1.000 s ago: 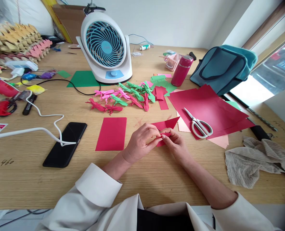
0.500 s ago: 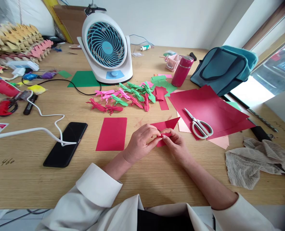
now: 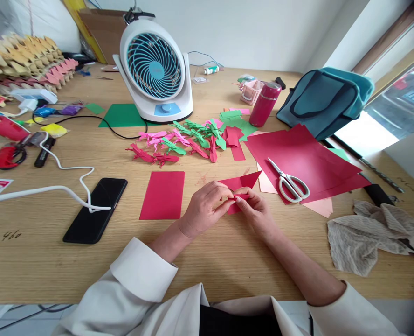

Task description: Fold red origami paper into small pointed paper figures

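Between my hands is a folded piece of red paper [image 3: 244, 180], with a pointed flap rising behind the fingers and a smaller edge showing below. My left hand [image 3: 207, 205] pinches its left part between thumb and fingertips. The thumb and fingers of my right hand [image 3: 256, 209] close on the same paper from the right, the two thumbs nearly meeting. My fingers hide the middle folds. A red paper rectangle [image 3: 162, 195] lies flat left of my hands. Beyond them are several folded paper figures [image 3: 174, 145] in pink, green and red.
White-handled scissors [image 3: 289, 181] rest on large red sheets [image 3: 319, 161] to the right. A black phone [image 3: 95, 210] with a white cable is at left. Farther back stand a white fan [image 3: 156, 70], a red flask [image 3: 265, 103] and a teal bag [image 3: 324, 100]. Beige mesh cloth [image 3: 361, 238] lies right.
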